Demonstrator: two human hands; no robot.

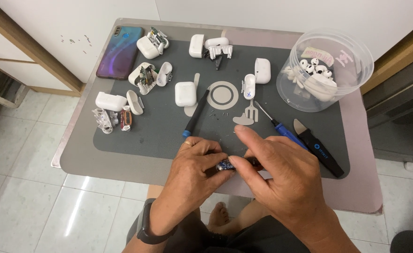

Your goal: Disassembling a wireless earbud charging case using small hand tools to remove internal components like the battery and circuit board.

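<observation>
Left hand (195, 164) and right hand (276, 168) pinch a small blue circuit board (225, 164) together at the near edge of the grey mat (159, 136), where bare mat lies leftward. A clear plastic tub (326, 70) at the far right holds white earbuds (316, 68).

- One phone (120, 51), at the mat's (169, 136) far left corner.
- One tub (326, 70) of white earbuds, at the mat's far right.
- Two screwdrivers on the mat: black-handled (195, 117), blue-handled (281, 129).
- One black pry tool (319, 152), right of the blue screwdriver.
- Roughly seven white earbud cases on the mat, several opened; exact count unclear.
- Two hands: left (192, 171), right (281, 175), at the mat's near edge.
</observation>
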